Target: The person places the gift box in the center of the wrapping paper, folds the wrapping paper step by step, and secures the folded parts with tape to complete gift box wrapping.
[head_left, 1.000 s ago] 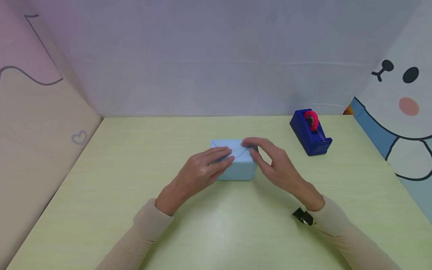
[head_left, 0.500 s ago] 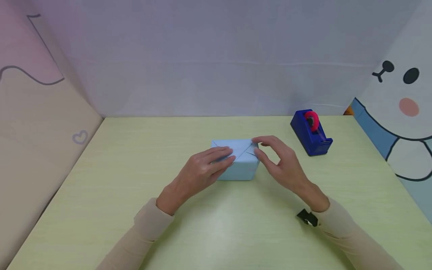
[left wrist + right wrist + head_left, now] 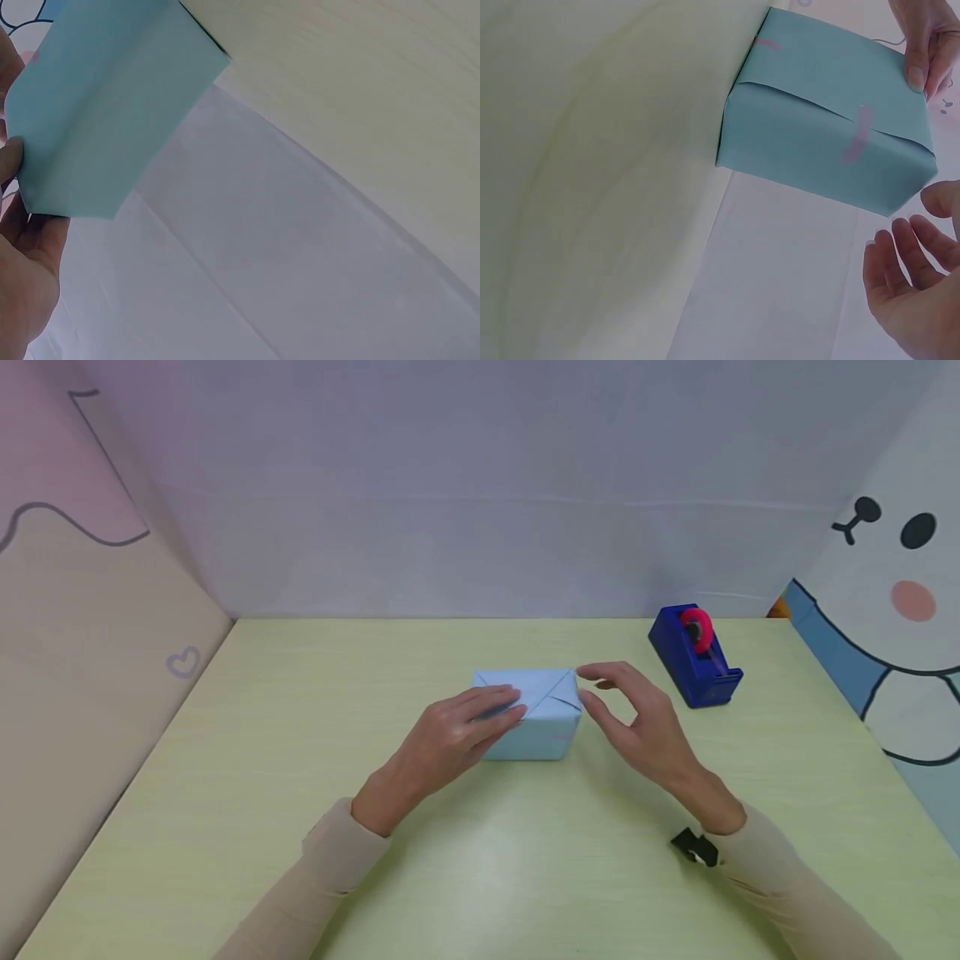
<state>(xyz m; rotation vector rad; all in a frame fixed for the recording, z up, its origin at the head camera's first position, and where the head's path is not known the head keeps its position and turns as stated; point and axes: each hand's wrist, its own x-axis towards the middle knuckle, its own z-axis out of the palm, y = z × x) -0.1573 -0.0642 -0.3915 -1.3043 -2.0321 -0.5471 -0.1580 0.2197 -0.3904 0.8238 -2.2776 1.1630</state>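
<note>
A small box wrapped in light blue paper point(image 3: 528, 737) sits on the table, with folded flaps forming creases on its top. My left hand point(image 3: 450, 731) rests its extended fingers across the left part of the top. At the box's right end my right hand point(image 3: 641, 718) holds its thumb and fingers apart, with the fingertips at or just beside the upper right edge; whether they touch cannot be told. In the right wrist view, the wrapped box point(image 3: 817, 82) shows pink tape point(image 3: 859, 133) across a paper seam, and the right hand's fingers lie loosely bent and hold nothing.
A blue tape dispenser point(image 3: 693, 664) with a pink-red roll stands at the back right of the pale wooden table point(image 3: 337, 668). Fabric backdrops point(image 3: 480, 527) rise behind the table and along both sides. A dark clip-like piece point(image 3: 695, 847) is at the right sleeve.
My right hand has slid right along the box's top, from over the right flap to the right edge, uncovering the folded flap. The left hand stays in place on the box.
</note>
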